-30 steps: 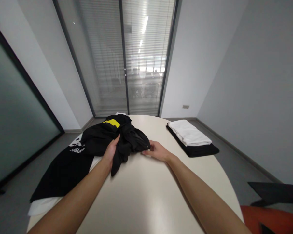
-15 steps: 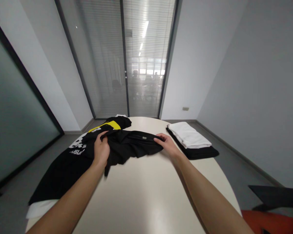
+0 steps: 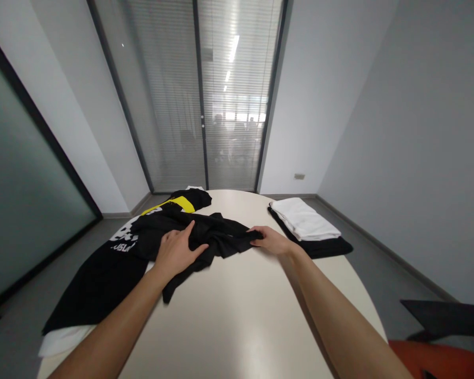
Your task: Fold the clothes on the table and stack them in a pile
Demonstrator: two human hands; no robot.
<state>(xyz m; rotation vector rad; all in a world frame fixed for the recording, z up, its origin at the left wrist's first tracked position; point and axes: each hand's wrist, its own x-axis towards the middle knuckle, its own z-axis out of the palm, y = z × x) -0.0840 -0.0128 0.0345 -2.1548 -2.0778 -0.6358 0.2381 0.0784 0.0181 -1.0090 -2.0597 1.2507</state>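
A crumpled black garment (image 3: pixel 221 234) lies across the middle of the white table (image 3: pixel 237 316), its left part over a black shirt (image 3: pixel 102 284) with white lettering and a yellow band. My left hand (image 3: pixel 179 250) rests on the garment with thumb and fingers spread apart. At the garment's right end, my right hand (image 3: pixel 270 240) pinches the black cloth between thumb and fingers. A loose strip of the garment hangs toward me, below my left hand.
Folded white cloth (image 3: pixel 306 220) sits on folded black cloth (image 3: pixel 327 247) at the table's right edge. A red and black chair (image 3: pixel 438 358) stands at the lower right. Beyond the table are glass panels with blinds (image 3: pixel 237 105).
My left hand has let go of the garment's upper edge and spread its fingers on the cloth, slightly to the right. The garment has dropped lower and looks more bunched.
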